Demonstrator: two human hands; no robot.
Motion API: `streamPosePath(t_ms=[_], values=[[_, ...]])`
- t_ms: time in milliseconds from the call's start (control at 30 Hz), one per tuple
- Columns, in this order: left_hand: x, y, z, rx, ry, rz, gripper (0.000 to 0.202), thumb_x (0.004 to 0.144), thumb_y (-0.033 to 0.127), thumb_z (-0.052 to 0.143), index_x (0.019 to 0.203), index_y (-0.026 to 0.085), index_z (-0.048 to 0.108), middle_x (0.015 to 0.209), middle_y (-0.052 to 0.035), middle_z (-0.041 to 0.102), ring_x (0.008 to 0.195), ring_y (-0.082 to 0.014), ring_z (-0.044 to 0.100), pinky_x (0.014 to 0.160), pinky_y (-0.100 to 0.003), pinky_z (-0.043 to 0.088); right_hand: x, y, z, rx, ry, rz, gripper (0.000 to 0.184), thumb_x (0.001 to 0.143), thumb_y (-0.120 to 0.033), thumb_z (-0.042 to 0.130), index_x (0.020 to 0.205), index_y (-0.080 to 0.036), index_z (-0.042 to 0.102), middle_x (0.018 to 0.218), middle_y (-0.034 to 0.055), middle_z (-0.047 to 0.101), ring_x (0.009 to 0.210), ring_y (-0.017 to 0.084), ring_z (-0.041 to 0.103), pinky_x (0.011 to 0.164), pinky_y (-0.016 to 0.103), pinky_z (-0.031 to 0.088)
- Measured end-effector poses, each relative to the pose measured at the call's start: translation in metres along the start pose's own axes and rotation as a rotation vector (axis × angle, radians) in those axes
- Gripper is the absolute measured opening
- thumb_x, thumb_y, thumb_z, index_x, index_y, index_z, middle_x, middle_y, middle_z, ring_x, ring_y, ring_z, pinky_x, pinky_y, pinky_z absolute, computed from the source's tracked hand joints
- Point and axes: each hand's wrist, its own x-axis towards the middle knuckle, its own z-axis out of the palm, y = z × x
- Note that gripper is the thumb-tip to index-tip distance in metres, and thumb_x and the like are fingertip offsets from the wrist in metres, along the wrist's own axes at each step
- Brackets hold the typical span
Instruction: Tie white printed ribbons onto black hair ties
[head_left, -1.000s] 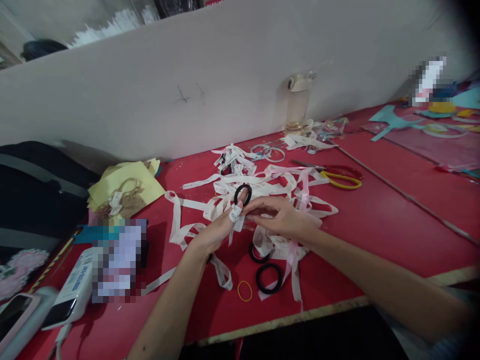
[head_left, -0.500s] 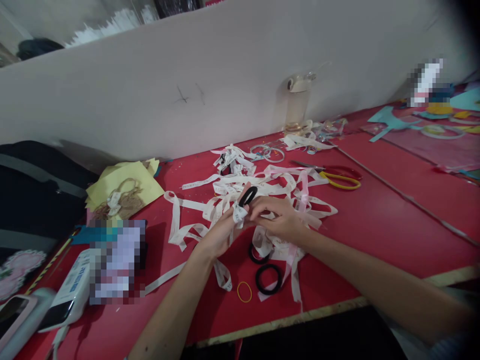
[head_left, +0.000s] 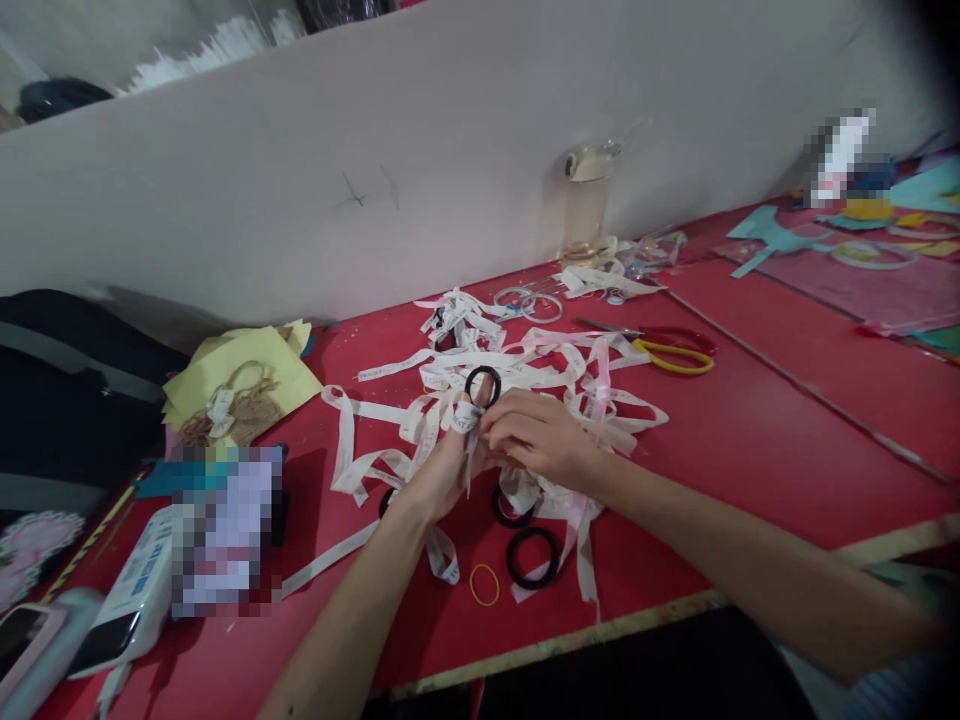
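A black hair tie (head_left: 472,381) stands up from the fingers of my left hand (head_left: 448,462), which is closed around it. White printed ribbon (head_left: 466,416) is wrapped at the base of that hair tie. My right hand (head_left: 536,437) presses against the left one with bent fingers, pinching at the ribbon; its fingertips are partly hidden. More white ribbon (head_left: 379,465) lies in loose loops around both hands, with a pink ribbon (head_left: 602,375) among it. Nearer the table edge rest another black hair tie (head_left: 533,559) and a yellow rubber band (head_left: 484,585).
Yellow-handled scissors (head_left: 671,357) lie to the right of the ribbon pile. A clear bottle (head_left: 586,210) stands against the grey partition (head_left: 300,190). On the left are yellow papers (head_left: 292,385), a white power bank (head_left: 124,590) and a dark bag (head_left: 67,390).
The hair tie in my left hand has turned to face the camera more fully. My right fingers have curled closer to the ribbon. The whole view has shifted slightly.
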Motion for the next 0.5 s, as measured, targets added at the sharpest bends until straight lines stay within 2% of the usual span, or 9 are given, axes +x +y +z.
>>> streamPosePath(t_ms=[133,267,367,500], values=[[0.0023,-0.0010,0.0005,-0.111,-0.022,-0.004,0.028,0.086,0.042,0.057,0.102,0.021,0.065,0.062,0.0055,0.052,0.052,-0.0057,0.046,0.061,-0.019,0.047,0.0017,-0.0015,-0.0030,-0.010,-0.037,-0.036,0.017,0.090,-0.015,0.051,0.078,-0.020,0.061,0.092,0.0031,0.068,0.089,0.015,0.060,0.082,0.030,0.048],[0.0031,0.0000,0.0012,-0.167,-0.059,0.044,0.026,0.091,0.032,0.049,0.104,0.016,0.066,0.074,0.0010,0.060,0.061,-0.0074,0.053,0.065,-0.020,0.047,0.0030,-0.0033,-0.0051,-0.092,-0.114,-0.051,0.017,0.093,-0.019,0.048,0.090,-0.020,0.064,0.096,0.0051,0.067,0.092,0.017,0.059,0.085,0.031,0.049],[0.0023,0.0000,0.0045,-0.140,-0.041,0.054,0.027,0.092,0.031,0.047,0.106,0.016,0.065,0.083,-0.0021,0.065,0.072,-0.0114,0.059,0.072,-0.024,0.048,0.0012,-0.0028,-0.0017,-0.153,-0.081,0.001,0.021,0.095,-0.021,0.045,0.103,-0.019,0.064,0.098,0.0065,0.065,0.093,0.019,0.057,0.084,0.034,0.049],[0.0007,-0.0003,0.0069,-0.188,-0.050,0.033,0.025,0.089,0.036,0.052,0.104,0.020,0.065,0.086,0.0006,0.065,0.073,-0.0101,0.059,0.073,-0.023,0.048,-0.0025,-0.0022,0.0044,-0.143,-0.032,0.058,0.022,0.095,-0.020,0.046,0.108,-0.021,0.064,0.101,0.0057,0.065,0.094,0.019,0.056,0.085,0.035,0.048]])
